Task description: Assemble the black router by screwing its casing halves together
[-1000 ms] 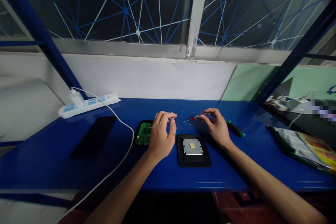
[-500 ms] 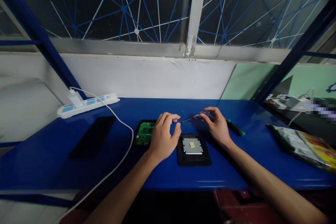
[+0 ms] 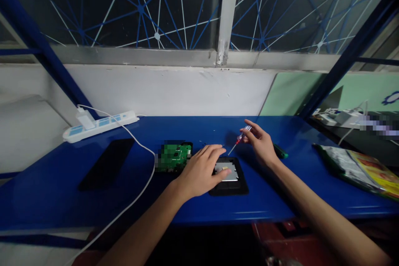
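Note:
My right hand [image 3: 260, 143] grips a screwdriver [image 3: 242, 136] by its clear handle, its shaft slanting down to the left. The tip is near the back edge of a black square cover [image 3: 241, 185] that carries a silver metal plate [image 3: 232, 173] with a small tan pad. Over the left part of this cover lies my left hand [image 3: 204, 170], fingers apart, thumb across the plate; whether it touches is unclear. Left of that hand sits a green circuit board [image 3: 177, 153] in a black casing, partly hidden by the hand. Several tiny pieces, perhaps screws, lie behind the cover.
A green-and-black handled tool [image 3: 280, 151] lies beyond my right wrist. A black flat panel [image 3: 107, 164] and a white power strip [image 3: 102, 124] are on the left, with a white cable [image 3: 137, 195] crossing the table. A shiny packet [image 3: 358, 168] rests at the right.
My left hand has moved right and opened over the cover, showing more of the circuit board. The screwdriver has turned steeper, its tip now lower and closer to the cover.

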`<state>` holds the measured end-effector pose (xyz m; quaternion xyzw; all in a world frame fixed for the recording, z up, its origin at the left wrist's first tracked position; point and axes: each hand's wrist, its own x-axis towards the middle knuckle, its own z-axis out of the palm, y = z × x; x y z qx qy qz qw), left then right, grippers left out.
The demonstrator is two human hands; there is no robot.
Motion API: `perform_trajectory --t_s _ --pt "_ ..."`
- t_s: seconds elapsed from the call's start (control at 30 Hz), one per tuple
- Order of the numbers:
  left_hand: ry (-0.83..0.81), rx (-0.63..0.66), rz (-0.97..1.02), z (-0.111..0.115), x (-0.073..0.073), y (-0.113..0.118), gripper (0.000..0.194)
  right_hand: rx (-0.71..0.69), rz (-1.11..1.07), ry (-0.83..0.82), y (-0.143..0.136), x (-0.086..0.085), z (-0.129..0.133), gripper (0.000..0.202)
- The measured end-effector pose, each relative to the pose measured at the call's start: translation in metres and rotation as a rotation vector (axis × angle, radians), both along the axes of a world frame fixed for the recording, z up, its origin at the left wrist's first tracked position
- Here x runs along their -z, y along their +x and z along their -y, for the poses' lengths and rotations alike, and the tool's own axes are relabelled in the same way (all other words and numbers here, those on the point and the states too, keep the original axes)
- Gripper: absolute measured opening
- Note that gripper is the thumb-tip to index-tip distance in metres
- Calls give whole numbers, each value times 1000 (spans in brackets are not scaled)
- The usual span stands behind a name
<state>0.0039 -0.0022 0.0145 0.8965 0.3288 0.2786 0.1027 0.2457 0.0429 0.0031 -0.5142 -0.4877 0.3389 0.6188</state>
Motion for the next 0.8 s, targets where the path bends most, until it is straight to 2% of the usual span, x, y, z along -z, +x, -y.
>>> perform_trajectory --t_s 0.3,0.47,0.8 --pt "-30 46 -109 2 3 2 57 -9 -25 -25 3 1 -2 52" --pt "-9 38 -118 2 2 2 55 -62 -23 -27 3 2 -1 48" --pt "12 43 -146 3 3 3 54 -75 -44 -32 4 2 -2 44"
